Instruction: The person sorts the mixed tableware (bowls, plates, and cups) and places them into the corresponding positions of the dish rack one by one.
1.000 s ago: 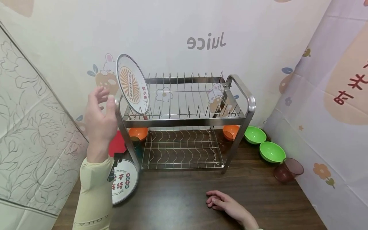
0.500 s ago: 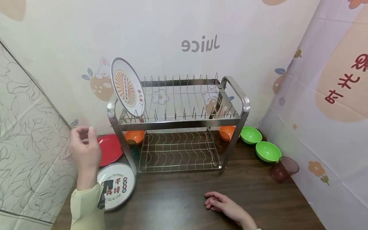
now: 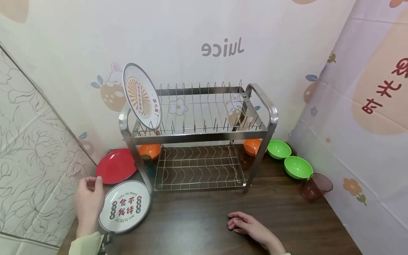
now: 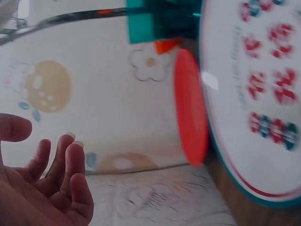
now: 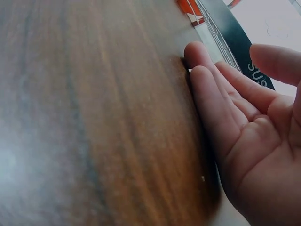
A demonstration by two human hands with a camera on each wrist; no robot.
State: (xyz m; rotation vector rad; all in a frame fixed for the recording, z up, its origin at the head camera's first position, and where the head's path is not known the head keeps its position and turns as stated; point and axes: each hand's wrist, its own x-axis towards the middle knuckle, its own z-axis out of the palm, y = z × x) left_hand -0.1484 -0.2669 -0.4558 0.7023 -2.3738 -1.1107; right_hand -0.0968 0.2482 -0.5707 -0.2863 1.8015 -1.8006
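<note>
My left hand is raised beside the left edge of a white plate with red lettering, holding nothing; its fingers are loosely bent in the left wrist view. Behind the white plate lies a red plate. A second white plate, with an orange sunburst print, stands tilted in the upper left slots of a metal dish rack. Resting on the table right of centre, my right hand has relaxed fingers and nothing in its grasp.
Two green bowls and a dark reddish cup stand right of the rack. Orange bowls sit behind its legs, with a teal cup at the left one. Patterned cloth walls enclose the dark wooden table.
My left hand has come down and to the left, from beside the racked plate to beside the white plate on the table. My right hand stays where it was.
</note>
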